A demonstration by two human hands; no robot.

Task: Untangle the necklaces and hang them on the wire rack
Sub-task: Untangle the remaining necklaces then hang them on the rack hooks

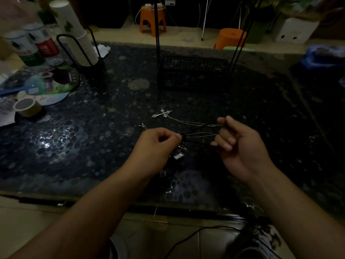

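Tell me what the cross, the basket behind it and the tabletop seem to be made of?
The cross looks like silvery metal: pale, glinting, on a thin chain. The basket seems to be black-coated wire, judging by its thin grid bars. The tabletop looks like polished dark stone or a glossy imitation, speckled and reflecting light.

The dark table [93, 146] lies bare between the hands and the wire rack [192, 71], broken only by a cross pendant [162, 113] and thin chains [196, 123] strung across the middle. To the left, a roll of tape [27, 107], a round fan [54, 85], bottles [35, 43] and a cup holder [82, 49] crowd the far corner. The rack's upright rods [157, 34] bar the way behind its basket, and a blue bag [323, 57] sits at the far right edge.
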